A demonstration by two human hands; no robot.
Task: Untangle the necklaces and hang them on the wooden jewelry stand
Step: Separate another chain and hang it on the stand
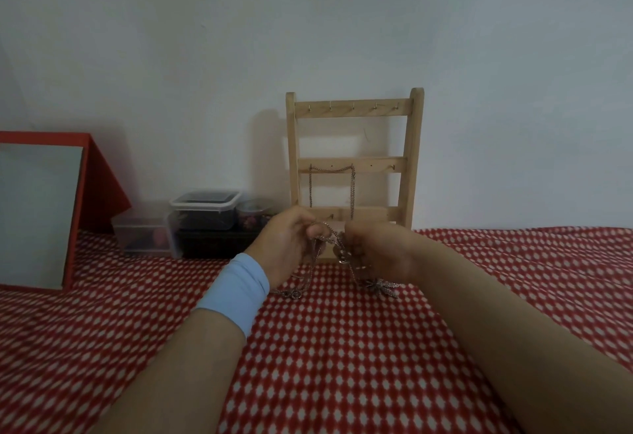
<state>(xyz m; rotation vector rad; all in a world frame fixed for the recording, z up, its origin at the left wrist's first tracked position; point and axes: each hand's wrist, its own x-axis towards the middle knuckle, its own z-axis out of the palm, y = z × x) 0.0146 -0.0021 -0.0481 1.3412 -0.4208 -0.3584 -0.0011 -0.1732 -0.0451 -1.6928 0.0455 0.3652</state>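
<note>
A wooden jewelry stand [354, 159] leans against the white wall, with hooks on its crossbars. One silver necklace [331, 187] hangs from two hooks on the middle bar. In front of the stand, my left hand [286, 248] and my right hand [376, 252] pinch a tangle of silver chains [334, 245] between them, lifted above the cloth. Loose ends and a leaf-shaped pendant [385, 288] trail down onto the red-and-white cloth [342, 348]. My left wrist wears a light blue band.
Stacked plastic containers [205, 214] with small items stand left of the stand against the wall. A red-framed mirror [37, 214] leans at the far left. The patterned cloth spreads across the whole surface in front.
</note>
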